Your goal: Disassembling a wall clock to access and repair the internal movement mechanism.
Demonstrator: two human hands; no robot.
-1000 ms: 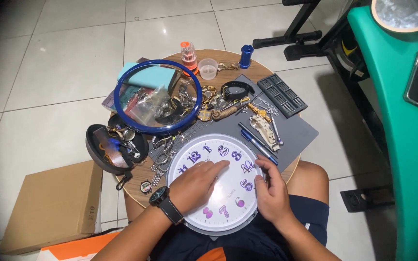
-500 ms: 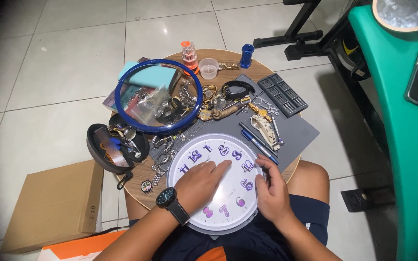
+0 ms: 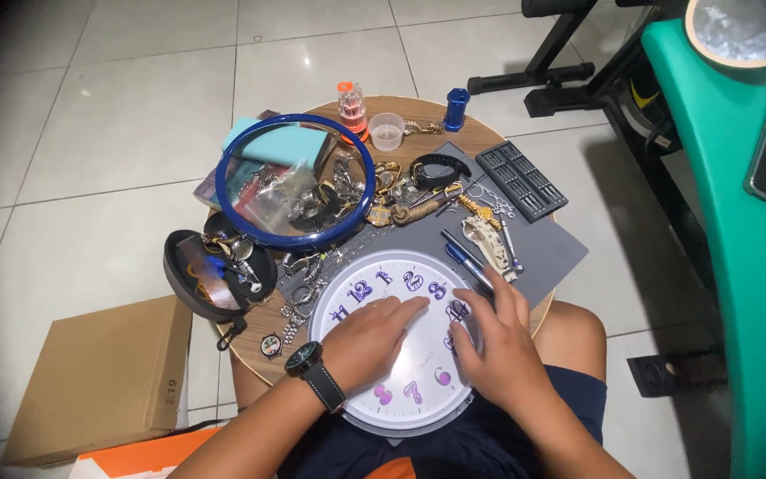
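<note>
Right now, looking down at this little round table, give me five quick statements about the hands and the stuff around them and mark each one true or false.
1. Both hands lie flat on the white clock face. True: left hand, right hand.
2. The black wristwatch is on the right wrist. False: it is on the left wrist.
3. The clock's numerals are purple. True.
4. The blue ring with clear glass is fitted on the clock face. False: it lies apart, further up the table, over other items.
5. The cardboard box stands on the table. False: it sits on the tiled floor to the left.
</note>
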